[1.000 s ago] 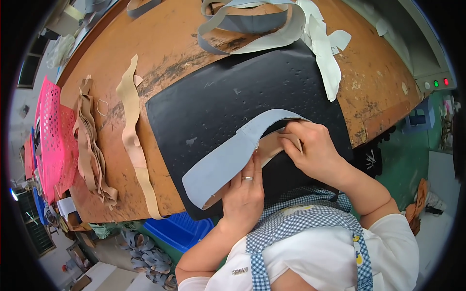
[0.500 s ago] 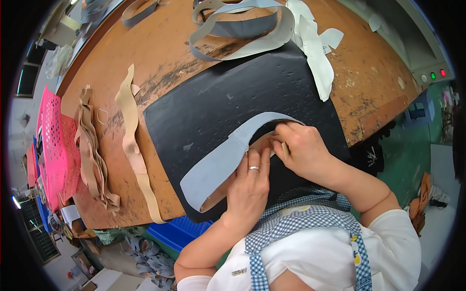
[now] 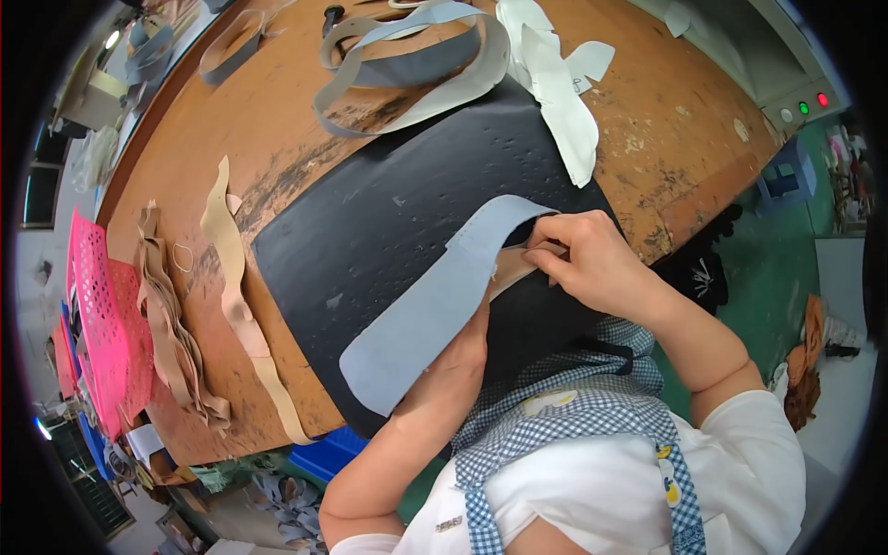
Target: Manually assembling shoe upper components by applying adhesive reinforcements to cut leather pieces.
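A curved band of blue-grey leather (image 3: pixel 416 314) with a beige inner side lies across a black mat (image 3: pixel 370 222) in front of me. Its right end bends round in a loop. There my right hand (image 3: pixel 592 259) pinches the band, thumb and fingers closed on the pale lining (image 3: pixel 518 277). My left hand (image 3: pixel 462 356) is beneath the wide part of the band, against its underside, and the leather hides its fingers.
Beyond the mat lie more grey leather loops (image 3: pixel 416 69) and white cut pieces (image 3: pixel 560 97). To the left are a beige strip (image 3: pixel 236 296), a bundle of tan strips (image 3: pixel 166 324) and a pink basket (image 3: pixel 97 314). The worn wooden table (image 3: pixel 305 120) has its edge near my body.
My left hand has slid under the band, so its fingers no longer show. The band's wide part has turned flatter, outer face up. My right hand keeps its pinch at the bend.
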The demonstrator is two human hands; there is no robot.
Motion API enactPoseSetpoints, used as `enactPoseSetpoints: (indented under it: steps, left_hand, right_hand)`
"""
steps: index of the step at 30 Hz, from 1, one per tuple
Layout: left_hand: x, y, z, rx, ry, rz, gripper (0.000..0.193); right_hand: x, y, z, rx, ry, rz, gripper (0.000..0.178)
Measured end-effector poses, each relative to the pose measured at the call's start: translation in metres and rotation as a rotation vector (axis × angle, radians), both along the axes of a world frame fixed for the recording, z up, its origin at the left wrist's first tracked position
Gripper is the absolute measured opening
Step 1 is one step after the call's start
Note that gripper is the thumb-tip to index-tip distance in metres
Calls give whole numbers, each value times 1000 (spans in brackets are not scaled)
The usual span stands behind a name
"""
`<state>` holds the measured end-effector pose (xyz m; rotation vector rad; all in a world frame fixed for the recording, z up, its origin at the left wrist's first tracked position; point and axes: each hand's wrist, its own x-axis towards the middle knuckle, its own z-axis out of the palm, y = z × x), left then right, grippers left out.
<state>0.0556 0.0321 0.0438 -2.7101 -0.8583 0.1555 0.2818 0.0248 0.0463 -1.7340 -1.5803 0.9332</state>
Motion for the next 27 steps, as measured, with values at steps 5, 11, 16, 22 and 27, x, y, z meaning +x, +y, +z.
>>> enactPoseSetpoints:
  steps: [5, 11, 16, 22, 27]
  left_hand:
    - [-1, -5, 3, -130, 38, 50, 79]
    - [11, -6, -1, -133, -52, 47, 80]
    - [17, -7, 3, -127, -77, 21, 77]
    - [24, -5, 3, -101, -55, -55, 77]
    - [32, -4, 6, 118, 212, -171, 63]
  right_hand:
    - [4, 3, -2, 74, -104, 114, 10]
    - [4, 2, -5, 42, -106, 49, 14]
    - [6, -1, -9, 44, -129, 0, 13]
    - [19, -8, -9, -20, 61, -77, 9]
    - [14, -8, -15, 117, -106, -85, 10]
